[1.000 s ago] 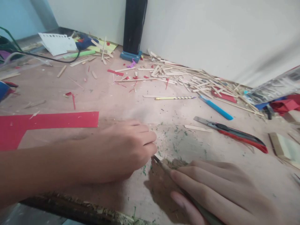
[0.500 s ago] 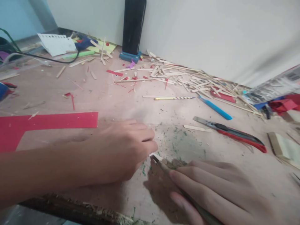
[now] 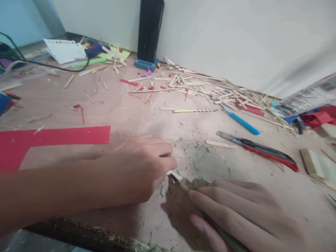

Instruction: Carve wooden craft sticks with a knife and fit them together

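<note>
My left hand (image 3: 141, 168) is closed, its fingertips pressed down on the tabletop around one end of a small pale strip (image 3: 177, 177), most of which is hidden. In my right hand (image 3: 244, 213) a slim tool (image 3: 186, 190) with a brownish handle and a narrow dark metal tip is gripped between thumb and fingers. Its tip meets the strip right beside my left fingertips; its exact kind cannot be made out. Green shavings (image 3: 195, 164) are scattered around. Left of my hand lies cut red paper (image 3: 65, 135).
A utility knife (image 3: 262, 148), a blue pen-like item (image 3: 241, 121) and a patterned pencil (image 3: 195, 111) lie beyond my right hand. Many wooden sticks (image 3: 194, 84) pile along the wall. A phone (image 3: 150, 31) stands upright in a blue holder (image 3: 145, 64). A wood block (image 3: 316, 164) sits far right.
Both hands keep nearly the same place and grip. The tool's tip has shifted only very slightly against the strip.
</note>
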Tool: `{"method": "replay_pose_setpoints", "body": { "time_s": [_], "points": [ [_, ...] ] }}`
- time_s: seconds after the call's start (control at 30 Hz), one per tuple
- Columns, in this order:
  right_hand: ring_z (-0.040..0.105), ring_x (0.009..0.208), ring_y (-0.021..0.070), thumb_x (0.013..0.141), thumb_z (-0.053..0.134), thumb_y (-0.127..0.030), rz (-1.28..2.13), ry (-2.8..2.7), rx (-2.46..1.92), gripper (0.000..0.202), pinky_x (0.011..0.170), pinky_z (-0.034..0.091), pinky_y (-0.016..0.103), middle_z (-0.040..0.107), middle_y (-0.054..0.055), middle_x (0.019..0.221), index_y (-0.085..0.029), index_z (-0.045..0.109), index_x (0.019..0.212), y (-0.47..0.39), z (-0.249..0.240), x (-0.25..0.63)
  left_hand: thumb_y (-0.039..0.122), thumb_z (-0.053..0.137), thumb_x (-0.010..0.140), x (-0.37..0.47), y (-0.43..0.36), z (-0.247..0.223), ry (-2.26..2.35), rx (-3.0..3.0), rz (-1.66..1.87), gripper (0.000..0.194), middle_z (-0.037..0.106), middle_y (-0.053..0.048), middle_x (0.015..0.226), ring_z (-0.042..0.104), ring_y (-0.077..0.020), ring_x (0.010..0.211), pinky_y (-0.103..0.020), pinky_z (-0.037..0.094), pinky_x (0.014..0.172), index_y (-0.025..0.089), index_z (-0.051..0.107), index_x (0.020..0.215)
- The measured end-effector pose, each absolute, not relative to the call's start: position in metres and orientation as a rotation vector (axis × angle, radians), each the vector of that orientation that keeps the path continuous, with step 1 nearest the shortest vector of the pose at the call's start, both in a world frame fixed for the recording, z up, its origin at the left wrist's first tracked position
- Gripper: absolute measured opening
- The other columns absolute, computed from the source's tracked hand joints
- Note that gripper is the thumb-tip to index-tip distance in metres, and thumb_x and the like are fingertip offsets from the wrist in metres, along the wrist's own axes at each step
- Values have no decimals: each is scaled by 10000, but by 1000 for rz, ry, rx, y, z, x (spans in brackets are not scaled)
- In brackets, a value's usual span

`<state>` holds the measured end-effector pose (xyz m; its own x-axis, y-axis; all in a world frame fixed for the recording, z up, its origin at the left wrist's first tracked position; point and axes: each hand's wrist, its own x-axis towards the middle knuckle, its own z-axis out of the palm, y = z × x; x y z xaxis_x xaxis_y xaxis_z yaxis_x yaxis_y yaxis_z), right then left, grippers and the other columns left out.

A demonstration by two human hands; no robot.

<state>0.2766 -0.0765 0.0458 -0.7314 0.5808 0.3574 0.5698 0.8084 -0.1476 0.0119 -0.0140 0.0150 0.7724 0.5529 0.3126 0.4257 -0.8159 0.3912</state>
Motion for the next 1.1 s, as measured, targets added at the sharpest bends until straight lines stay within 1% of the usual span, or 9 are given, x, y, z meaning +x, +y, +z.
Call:
{"method": "replay_pose_setpoints", "body": {
  "time_s": [0.07, 0.13, 0.47, 0.67, 0.83, 0.9, 0.97, 1.03, 1.1],
  "points": [
    [712, 724, 213, 1074, 661, -662, 40, -2605, -861, 459, 612, 620, 320, 702, 81, 786, -228, 810, 1082, -76, 47, 276, 118, 660, 1015, 13, -14, 16, 785, 2661, 609, 167, 668, -5, 915, 582, -218, 853, -401, 403, 807, 220, 710, 893],
    [710, 722, 212, 1074, 657, -668, 44, -2606, -859, 466, 610, 619, 319, 701, 80, 784, -228, 810, 1084, -75, 47, 276, 120, 665, 1016, 14, -15, 16, 806, 2654, 612, 174, 664, -5, 904, 576, -220, 848, -408, 387, 799, 220, 703, 879],
    [710, 722, 210, 1074, 654, -671, 59, -2614, -853, 471, 612, 619, 318, 703, 79, 787, -227, 810, 1096, -74, 50, 273, 65, 655, 916, 15, -16, 16, 787, 2650, 640, 172, 660, -5, 908, 575, -225, 847, -414, 372, 798, 226, 684, 860],
    [711, 725, 210, 1075, 652, -671, 61, -2618, -843, 472, 616, 619, 318, 706, 80, 794, -227, 810, 1109, -72, 51, 272, 80, 655, 970, 13, -14, 15, 756, 2668, 608, 161, 702, -11, 952, 605, -217, 883, -405, 392, 820, 214, 721, 908],
    [707, 717, 206, 1081, 657, -647, 72, -2618, -837, 449, 616, 615, 316, 709, 76, 795, -227, 810, 1117, -71, 50, 273, 76, 654, 975, 12, -12, 15, 730, 2700, 575, 161, 703, -8, 974, 609, -226, 899, -406, 398, 819, 215, 733, 968],
    [703, 703, 202, 1090, 665, -599, 93, -2606, -833, 399, 616, 610, 314, 707, 66, 785, -227, 805, 1116, -71, 50, 274, 76, 674, 951, 12, -12, 16, 726, 2713, 566, 146, 695, -11, 966, 597, -229, 882, -404, 389, 811, 214, 719, 949],
    [691, 676, 190, 1112, 654, -507, 131, -2573, -821, 315, 607, 596, 306, 698, 46, 765, -224, 791, 1110, -71, 50, 274, 70, 681, 927, 12, -13, 16, 720, 2722, 566, 148, 687, -12, 951, 583, -228, 863, -403, 378, 801, 216, 703, 923],
    [655, 631, 157, 1150, 593, -361, 173, -2505, -788, 232, 573, 555, 281, 671, 13, 734, -204, 754, 1093, -71, 51, 273, 64, 683, 907, 12, -14, 16, 704, 2730, 577, 155, 683, -9, 940, 575, -225, 846, -405, 372, 796, 218, 696, 916],
    [630, 623, 125, 1160, 538, -219, 234, -2501, -764, 181, 554, 513, 265, 657, -10, 737, -174, 704, 1103, -70, 52, 271, 53, 701, 860, 11, -14, 17, 681, 2740, 578, 181, 690, -6, 959, 585, -223, 857, -406, 380, 803, 216, 707, 939]
  ]
}}
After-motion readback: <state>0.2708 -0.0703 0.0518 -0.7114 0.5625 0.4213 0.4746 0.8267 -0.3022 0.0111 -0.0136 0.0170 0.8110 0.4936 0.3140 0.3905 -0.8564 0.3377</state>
